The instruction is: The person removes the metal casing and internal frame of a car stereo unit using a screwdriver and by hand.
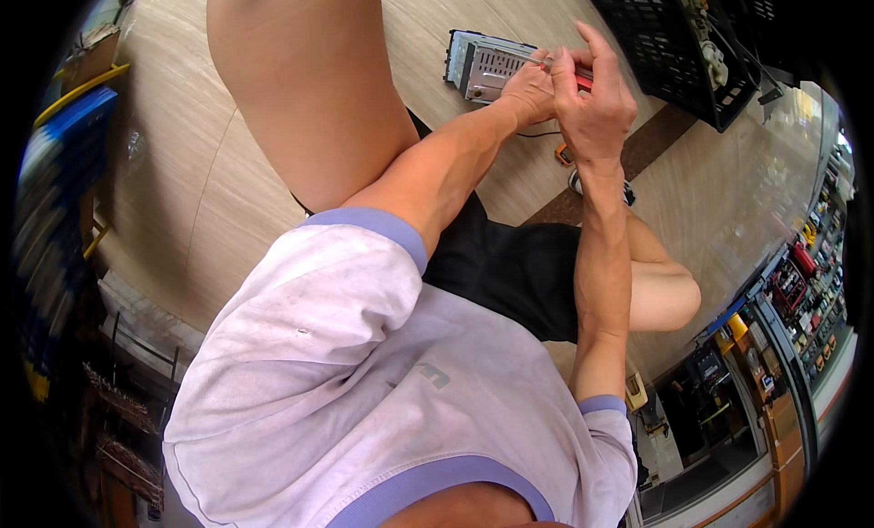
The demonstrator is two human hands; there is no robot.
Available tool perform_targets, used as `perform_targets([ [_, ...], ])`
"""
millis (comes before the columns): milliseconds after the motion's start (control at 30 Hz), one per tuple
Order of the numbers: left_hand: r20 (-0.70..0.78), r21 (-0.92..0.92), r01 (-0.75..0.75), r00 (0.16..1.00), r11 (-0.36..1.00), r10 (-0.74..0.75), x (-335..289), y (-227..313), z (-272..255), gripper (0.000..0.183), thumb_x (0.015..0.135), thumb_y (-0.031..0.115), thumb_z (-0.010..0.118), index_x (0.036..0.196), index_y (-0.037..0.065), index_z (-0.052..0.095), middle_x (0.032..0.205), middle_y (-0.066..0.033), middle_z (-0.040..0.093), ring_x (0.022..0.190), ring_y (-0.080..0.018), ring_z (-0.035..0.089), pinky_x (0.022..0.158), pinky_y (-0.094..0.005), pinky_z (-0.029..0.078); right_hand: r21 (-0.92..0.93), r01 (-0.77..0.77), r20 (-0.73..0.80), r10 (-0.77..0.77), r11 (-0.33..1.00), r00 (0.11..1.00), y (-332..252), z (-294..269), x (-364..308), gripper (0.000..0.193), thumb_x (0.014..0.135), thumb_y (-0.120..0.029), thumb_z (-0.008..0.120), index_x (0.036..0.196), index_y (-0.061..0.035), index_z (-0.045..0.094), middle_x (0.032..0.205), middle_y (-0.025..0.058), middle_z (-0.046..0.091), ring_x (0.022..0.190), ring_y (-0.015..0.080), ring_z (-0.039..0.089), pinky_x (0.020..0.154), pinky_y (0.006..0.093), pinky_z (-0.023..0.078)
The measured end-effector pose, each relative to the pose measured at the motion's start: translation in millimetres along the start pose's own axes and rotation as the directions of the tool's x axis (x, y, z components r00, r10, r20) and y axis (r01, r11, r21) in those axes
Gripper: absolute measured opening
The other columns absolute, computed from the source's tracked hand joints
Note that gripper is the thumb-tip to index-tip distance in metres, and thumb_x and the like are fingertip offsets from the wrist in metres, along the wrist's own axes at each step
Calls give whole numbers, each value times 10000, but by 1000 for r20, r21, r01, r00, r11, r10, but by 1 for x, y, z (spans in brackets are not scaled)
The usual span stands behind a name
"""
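A silver metal box with rows of vent slots, looking like a car stereo (496, 66), rests on the floor in front of me. My left hand (530, 93) is closed over its right end, fingers partly hidden behind the other hand. In my right hand (596, 114) is a screwdriver (584, 80) with a red handle. Its thin shaft points left across the top of the box; I cannot tell exactly where the tip touches. The right index finger is raised off the handle.
To the right of the box stands a black plastic crate (669, 68) holding pale parts and cables. A small orange and black object (564, 154) lies on the tiled floor beside a thin dark cable. Shelves of goods (806, 282) line the far right; blue stacked items (68, 155) are at left.
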State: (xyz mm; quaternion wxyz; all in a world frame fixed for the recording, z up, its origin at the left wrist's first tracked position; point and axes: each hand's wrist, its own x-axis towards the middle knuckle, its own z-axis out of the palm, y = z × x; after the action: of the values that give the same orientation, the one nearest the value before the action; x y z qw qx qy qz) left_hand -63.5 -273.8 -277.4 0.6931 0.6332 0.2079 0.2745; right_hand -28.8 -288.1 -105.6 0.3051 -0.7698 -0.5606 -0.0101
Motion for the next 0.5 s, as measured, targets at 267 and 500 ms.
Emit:
perform_targets([
  [267, 188, 877, -277, 950, 393, 249, 7, 1, -5, 235, 872, 224, 586, 1060, 88, 623, 1159, -145, 637, 1115, -282, 597, 1020, -413, 409, -79, 41, -175, -54, 996, 983, 8, -17, 21, 221, 932, -137, 726, 1144, -74, 729, 793, 57, 732, 667, 145, 700, 636, 281, 578],
  [500, 230, 863, -328, 932, 383, 280, 7, 6, -7, 231, 824, 188, 614, 1029, 83, 613, 1057, -122, 639, 1050, -286, 592, 954, -417, 438, -29, -72, 30, 73, 997, 997, -1, -42, 67, 179, 979, -154, 659, 1136, -115, 735, 805, 88, 726, 692, 164, 713, 630, 288, 555],
])
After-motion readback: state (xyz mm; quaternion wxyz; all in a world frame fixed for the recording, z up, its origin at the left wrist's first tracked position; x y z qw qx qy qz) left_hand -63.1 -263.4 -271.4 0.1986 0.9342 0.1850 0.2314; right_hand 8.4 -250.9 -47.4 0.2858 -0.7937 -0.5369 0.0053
